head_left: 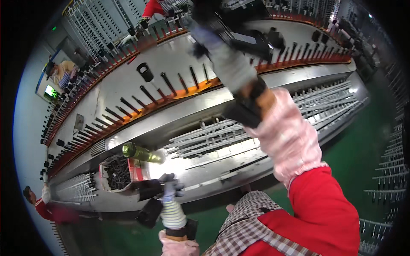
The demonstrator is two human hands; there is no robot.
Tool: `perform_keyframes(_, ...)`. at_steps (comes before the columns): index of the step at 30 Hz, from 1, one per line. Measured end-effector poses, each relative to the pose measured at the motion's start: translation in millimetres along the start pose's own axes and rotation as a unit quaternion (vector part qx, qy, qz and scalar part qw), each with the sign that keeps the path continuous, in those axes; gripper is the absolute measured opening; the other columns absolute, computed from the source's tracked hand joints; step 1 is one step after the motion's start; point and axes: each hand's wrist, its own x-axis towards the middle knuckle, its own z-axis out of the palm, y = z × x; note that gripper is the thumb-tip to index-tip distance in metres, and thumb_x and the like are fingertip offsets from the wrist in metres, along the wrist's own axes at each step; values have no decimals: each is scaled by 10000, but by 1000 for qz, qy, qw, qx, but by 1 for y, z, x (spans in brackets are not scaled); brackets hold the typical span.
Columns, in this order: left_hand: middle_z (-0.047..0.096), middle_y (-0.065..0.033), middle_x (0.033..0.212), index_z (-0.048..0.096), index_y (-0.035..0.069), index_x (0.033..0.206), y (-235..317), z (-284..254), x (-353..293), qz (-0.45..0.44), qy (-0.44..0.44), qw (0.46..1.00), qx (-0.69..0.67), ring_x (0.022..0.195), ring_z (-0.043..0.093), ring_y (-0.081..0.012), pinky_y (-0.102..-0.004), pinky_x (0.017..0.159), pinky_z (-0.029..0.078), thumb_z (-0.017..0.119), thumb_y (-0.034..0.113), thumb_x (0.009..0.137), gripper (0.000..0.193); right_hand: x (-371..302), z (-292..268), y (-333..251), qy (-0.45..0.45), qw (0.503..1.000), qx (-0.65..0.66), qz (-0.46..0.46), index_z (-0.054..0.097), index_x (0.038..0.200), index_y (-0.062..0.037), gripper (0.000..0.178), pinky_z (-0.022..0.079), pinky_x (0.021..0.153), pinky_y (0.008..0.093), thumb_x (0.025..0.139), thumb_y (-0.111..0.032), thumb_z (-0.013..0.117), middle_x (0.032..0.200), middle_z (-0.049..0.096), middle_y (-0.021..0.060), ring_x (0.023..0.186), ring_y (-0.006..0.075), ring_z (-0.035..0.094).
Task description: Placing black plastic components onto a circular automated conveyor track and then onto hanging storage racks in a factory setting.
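Note:
My left hand point(171, 191), in a striped glove with dark fingertips, is low in front of the bench. Its fingers are curled at a black cup-like part point(148, 190), and a second black part point(149, 213) hangs beside the wrist. My right hand point(207, 36), also gloved, reaches far across the curved rack among large black box-like parts point(250, 40). Motion blurs it, and its grip is hidden. Upright black rods point(168, 84) line the orange rail point(188, 92) under my right arm. One black cup-like part point(144, 72) stands above the rods.
A box of small black pieces point(117, 172) sits on the metal bench point(188, 168) beside a green bottle point(142, 152). Metal racks point(213, 138) lie stacked along the bench. Other people point(64, 72) work at the left and far side. Hanging racks point(390, 177) stand at the right.

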Motion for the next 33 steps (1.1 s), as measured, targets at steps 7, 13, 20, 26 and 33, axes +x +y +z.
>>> perform_keyframes(7, 608, -46, 1003, 552, 31, 1120, -65, 143, -52, -28, -83, 996, -15, 754, 596, -106, -202, 614, 485, 661, 204, 841, 346, -261, -82, -50, 135, 907, 138, 373, 592, 1080, -59, 357, 419, 485, 209, 870, -348, 606, 678, 553, -12, 556, 63, 518)
perform_keyframes(13, 599, -32, 954, 562, 31, 1081, -131, 218, -38, -2, -116, 966, -229, 814, 557, -114, -267, 746, 471, 646, 114, 845, 264, -346, -109, -19, 80, 868, 196, 450, 568, 1157, -32, 414, 444, 518, 201, 887, -346, 579, 635, 543, -14, 542, 59, 515)
perform_keyframes(20, 634, -25, 756, 604, 64, 902, -173, 275, -33, 167, 1, 974, 153, 648, 594, -167, -314, 579, 472, 554, 131, 875, 87, -381, -158, -11, 28, 939, 161, 304, 544, 1147, -48, 271, 446, 510, 221, 891, -138, 546, 771, 609, 54, 598, 96, 547)
perform_keyframes(26, 588, -57, 920, 494, 23, 1168, -156, 321, -54, 75, -40, 996, -11, 739, 581, -137, -241, 614, 497, 566, 120, 882, 310, -390, -270, 46, 189, 633, 596, 457, 560, 1109, -5, 284, 478, 530, 248, 892, -190, 550, 768, 613, 51, 608, 139, 579)
perform_keyframes(33, 609, -62, 769, 531, 46, 1183, -131, 314, -40, 48, 78, 985, 144, 518, 574, -112, -222, 460, 472, 591, 184, 883, 336, -364, -280, 24, 160, 770, 402, 469, 596, 1039, -28, 279, 483, 586, 221, 848, -232, 600, 822, 634, 75, 639, 120, 572)
